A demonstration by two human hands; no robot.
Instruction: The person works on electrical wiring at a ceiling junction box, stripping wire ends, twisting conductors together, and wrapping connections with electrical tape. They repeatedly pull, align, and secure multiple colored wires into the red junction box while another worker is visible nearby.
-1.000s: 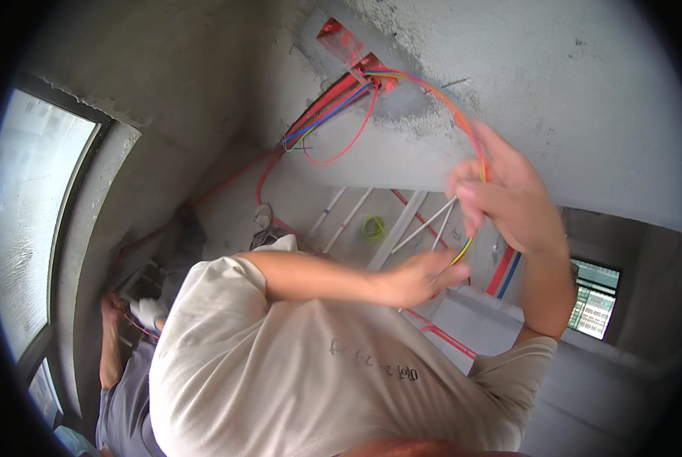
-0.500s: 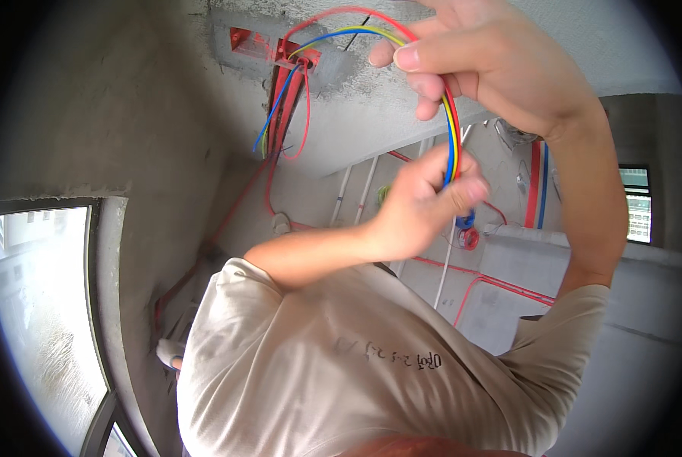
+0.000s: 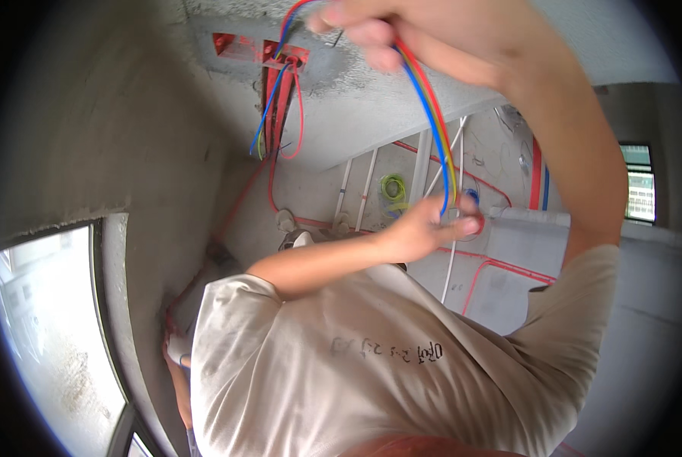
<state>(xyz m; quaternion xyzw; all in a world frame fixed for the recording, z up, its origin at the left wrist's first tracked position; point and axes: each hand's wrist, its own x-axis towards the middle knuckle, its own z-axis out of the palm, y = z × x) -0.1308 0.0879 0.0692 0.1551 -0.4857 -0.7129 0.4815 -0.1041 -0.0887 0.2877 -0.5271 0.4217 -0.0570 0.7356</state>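
Note:
A bundle of red, yellow and blue electrical wires point(image 3: 431, 114) runs between my two hands. My right hand point(image 3: 402, 34) has its fingers closed round the bundle at the top, close to a red wall box point(image 3: 286, 55) set in the grey surface. From that hand the wires arch over to the box opening. Lower down, my left hand point(image 3: 425, 227) is curled round the bundle, its thumb stretched out; motion blurs it somewhat. Loose blue wire point(image 3: 269, 110) and a red wire loop point(image 3: 301, 114) hang out of the same box.
A second red box point(image 3: 223, 46) sits beside the first. Red conduits point(image 3: 281, 114) lead down from the boxes. On the floor are a yellow-green wire coil point(image 3: 393, 186), white pipes point(image 3: 365, 186) and red conduit lines point(image 3: 509, 266). A window point(image 3: 59, 327) stands at left, near someone's limb point(image 3: 179, 388).
My right hand has moved up and left toward the wall box. My left hand has dropped lower, and a longer stretch of wire shows between the hands.

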